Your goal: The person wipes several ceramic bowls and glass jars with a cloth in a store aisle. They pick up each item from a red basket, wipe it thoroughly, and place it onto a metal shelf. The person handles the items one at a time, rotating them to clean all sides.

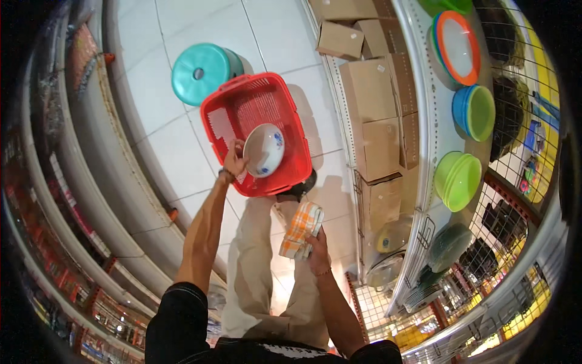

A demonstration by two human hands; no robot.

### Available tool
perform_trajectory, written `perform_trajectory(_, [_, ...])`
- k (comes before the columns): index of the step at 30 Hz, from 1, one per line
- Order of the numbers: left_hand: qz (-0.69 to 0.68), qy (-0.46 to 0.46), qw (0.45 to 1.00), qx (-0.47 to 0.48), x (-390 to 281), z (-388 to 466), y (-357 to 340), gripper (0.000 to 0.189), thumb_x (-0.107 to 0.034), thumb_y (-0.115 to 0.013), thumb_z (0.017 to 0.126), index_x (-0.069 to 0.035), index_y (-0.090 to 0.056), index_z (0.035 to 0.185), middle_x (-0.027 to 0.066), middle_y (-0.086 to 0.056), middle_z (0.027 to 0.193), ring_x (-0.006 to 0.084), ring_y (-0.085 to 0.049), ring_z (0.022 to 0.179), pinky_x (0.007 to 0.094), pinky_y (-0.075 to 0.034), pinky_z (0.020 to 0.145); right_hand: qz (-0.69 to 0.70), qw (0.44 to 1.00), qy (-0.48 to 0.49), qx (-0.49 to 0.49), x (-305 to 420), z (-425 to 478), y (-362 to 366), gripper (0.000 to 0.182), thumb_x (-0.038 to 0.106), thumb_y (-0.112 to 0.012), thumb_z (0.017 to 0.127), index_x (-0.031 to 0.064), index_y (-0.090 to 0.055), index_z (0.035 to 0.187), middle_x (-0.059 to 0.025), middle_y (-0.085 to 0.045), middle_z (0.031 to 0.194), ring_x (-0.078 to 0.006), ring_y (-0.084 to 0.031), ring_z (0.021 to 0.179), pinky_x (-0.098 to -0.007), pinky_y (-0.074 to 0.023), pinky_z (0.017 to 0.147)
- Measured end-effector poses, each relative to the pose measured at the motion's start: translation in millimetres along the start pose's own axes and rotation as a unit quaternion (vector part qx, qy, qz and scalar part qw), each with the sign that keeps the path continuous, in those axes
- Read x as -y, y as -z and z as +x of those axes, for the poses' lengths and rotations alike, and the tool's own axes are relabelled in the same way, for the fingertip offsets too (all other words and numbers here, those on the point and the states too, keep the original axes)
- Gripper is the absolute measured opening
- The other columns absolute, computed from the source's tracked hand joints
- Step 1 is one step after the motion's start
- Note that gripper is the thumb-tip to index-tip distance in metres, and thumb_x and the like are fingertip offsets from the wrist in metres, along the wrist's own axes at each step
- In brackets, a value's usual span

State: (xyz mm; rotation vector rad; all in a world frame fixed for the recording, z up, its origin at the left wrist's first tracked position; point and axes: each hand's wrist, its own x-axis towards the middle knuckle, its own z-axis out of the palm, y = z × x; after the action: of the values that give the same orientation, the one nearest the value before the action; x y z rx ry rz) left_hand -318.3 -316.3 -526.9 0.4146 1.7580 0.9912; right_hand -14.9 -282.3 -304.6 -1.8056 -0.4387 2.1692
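A white bowl with blue flowers (264, 150) is held by its left rim in my left hand (235, 160), over a red plastic basket (298, 119). The basket has slotted walls, and no other item shows inside it. My right hand (317, 250) grips a folded orange and white checked cloth (301, 231), below and to the right of the basket, over my right leg. Beyond the basket's upper left corner is a teal plastic stool (201, 74) with a round hole in its top.
Cardboard boxes (369, 91) line the lower shelf at right. Above them, a shelf holds orange-rimmed plates (460, 48), blue and green bowls (481, 113), lime green bowls (461, 182) and glass plates. Long metal shelves (122, 182) run down the left. White floor tiles (168, 150) lie between.
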Motion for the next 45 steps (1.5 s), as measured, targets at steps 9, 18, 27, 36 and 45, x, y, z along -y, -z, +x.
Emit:
perform_trajectory(9, [-0.508, 0.111, 0.844, -0.134, -168, -173, 41, 0.052, -0.025, -0.049, 0.076, 0.001, -0.048, 0.121, 0.0143, -0.058, 0.113, 0.0271, -0.055, 0.103, 0.0388, -0.044, 0.093, -0.049, 0.979, 0.130, 0.152, 106, -141, -61, 0.049, 0.010, -0.055, 0.076, -0.0036, -0.047, 0.122, -0.0087, -0.057, 0.110, -0.0162, -0.053, 0.099, -0.0300, -0.0414, 0.088])
perform_trajectory(18, [-0.522, -0.054, 0.849, -0.064, -330, -261, -20, 0.046, -0.033, -0.046, 0.088, 0.001, -0.050, 0.119, 0.0127, -0.058, 0.113, 0.0259, -0.055, 0.105, 0.0381, -0.043, 0.092, -0.280, 0.876, 0.382, 0.095, 233, -283, -135, 0.032, 0.006, -0.055, 0.080, -0.0054, -0.055, 0.110, -0.0157, -0.062, 0.094, -0.0196, -0.059, 0.087, -0.0322, -0.0461, 0.078])
perform_trajectory(27, [-0.191, -0.255, 0.946, 0.052, -464, -347, -29, 0.045, -0.033, -0.038, 0.095, 0.006, -0.056, 0.109, 0.0078, -0.061, 0.094, 0.0143, -0.056, 0.086, 0.0291, -0.044, 0.074, -0.486, 0.718, 0.491, 0.079, 261, -346, -163, 0.021, 0.012, -0.058, 0.077, -0.0020, -0.061, 0.092, -0.0233, -0.063, 0.081, -0.0360, -0.062, 0.076, -0.0380, -0.0475, 0.068])
perform_trajectory(36, [-0.424, -0.137, 0.875, 0.190, -569, -365, -28, 0.053, -0.040, -0.038, 0.096, 0.003, -0.047, 0.125, 0.0090, -0.055, 0.113, 0.0159, -0.053, 0.102, 0.0304, -0.043, 0.087, -0.567, 0.631, 0.478, -0.231, 323, -492, -108, 0.036, 0.021, -0.064, 0.069, 0.0086, -0.066, 0.103, -0.0230, -0.060, 0.094, -0.0369, -0.060, 0.081, -0.0420, -0.0495, 0.070])
perform_trajectory(45, [-0.137, -0.303, 0.920, 0.208, -600, -388, -58, 0.048, -0.039, -0.044, 0.095, 0.003, -0.053, 0.116, 0.0036, -0.057, 0.099, 0.0101, -0.050, 0.087, 0.0255, -0.041, 0.078, -0.591, 0.523, 0.549, -0.277, 320, -448, -119, 0.051, 0.014, -0.063, 0.066, 0.0112, -0.057, 0.117, -0.0206, -0.055, 0.101, -0.0342, -0.061, 0.070, -0.0428, -0.0509, 0.065])
